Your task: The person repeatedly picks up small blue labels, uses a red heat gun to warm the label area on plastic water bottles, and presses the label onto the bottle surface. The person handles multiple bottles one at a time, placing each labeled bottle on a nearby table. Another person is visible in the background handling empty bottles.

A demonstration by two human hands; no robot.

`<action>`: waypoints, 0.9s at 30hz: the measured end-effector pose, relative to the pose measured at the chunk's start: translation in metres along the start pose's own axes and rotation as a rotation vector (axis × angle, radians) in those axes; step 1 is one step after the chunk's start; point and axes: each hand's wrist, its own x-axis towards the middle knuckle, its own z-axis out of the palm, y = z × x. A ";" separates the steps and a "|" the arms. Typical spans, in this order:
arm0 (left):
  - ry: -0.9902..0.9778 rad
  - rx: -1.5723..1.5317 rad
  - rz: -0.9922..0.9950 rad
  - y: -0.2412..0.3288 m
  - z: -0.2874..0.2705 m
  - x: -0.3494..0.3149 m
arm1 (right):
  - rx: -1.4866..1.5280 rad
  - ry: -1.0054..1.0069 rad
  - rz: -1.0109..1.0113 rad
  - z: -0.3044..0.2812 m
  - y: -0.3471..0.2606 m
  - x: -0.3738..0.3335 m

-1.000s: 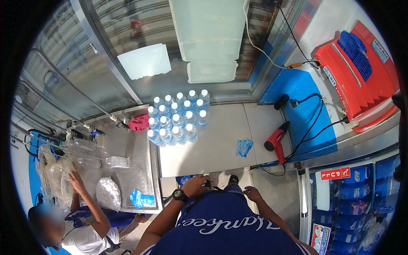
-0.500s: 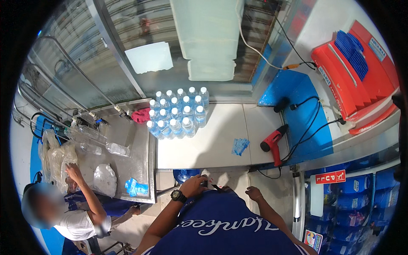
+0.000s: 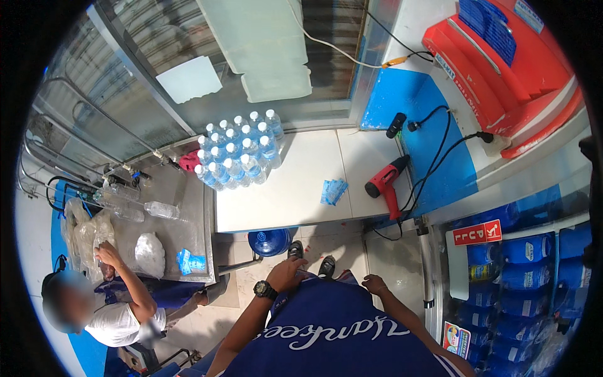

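My left hand [image 3: 286, 274], a black watch on its wrist, hangs at the front of my blue jersey with fingers loosely apart. It appears to hold nothing. Lower on the other side, my right hand [image 3: 375, 284] hangs beside the jersey, fingers slightly bent and apparently holding nothing. Both are below the front edge of the white counter [image 3: 282, 201]. Filled clear water bottles [image 3: 232, 151] with white caps stand in a tight block on the counter's left. Small blue printed plastic pieces [image 3: 333, 191] lie right of them. Farther right rests a red heat gun [image 3: 388, 186].
On the left, a co-worker [image 3: 122, 323] reaches over a metal sink table [image 3: 188, 242] with empty bottles [image 3: 164, 210], plastic bags and taps. A blue jug [image 3: 269, 242] sits under the counter. Black cables [image 3: 433, 166] hang at right, near a fridge of blue containers [image 3: 524, 276].
The view has shifted, so the counter and bottles appear farther left and higher. More of my feet and the blue jug shows. My hands stay low by the jersey.
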 end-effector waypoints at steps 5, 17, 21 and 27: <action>-0.020 0.022 -0.009 0.007 0.018 -0.004 | -0.079 0.060 -0.071 -0.001 0.020 -0.003; 0.087 0.020 0.097 0.031 0.017 0.010 | -0.049 0.099 -0.124 -0.020 0.026 0.007; 0.152 -0.011 0.059 0.036 0.013 0.007 | -0.125 0.081 -0.161 -0.029 0.024 0.015; 0.152 0.057 0.120 0.021 0.022 0.009 | -0.012 0.154 -0.119 -0.042 0.017 0.017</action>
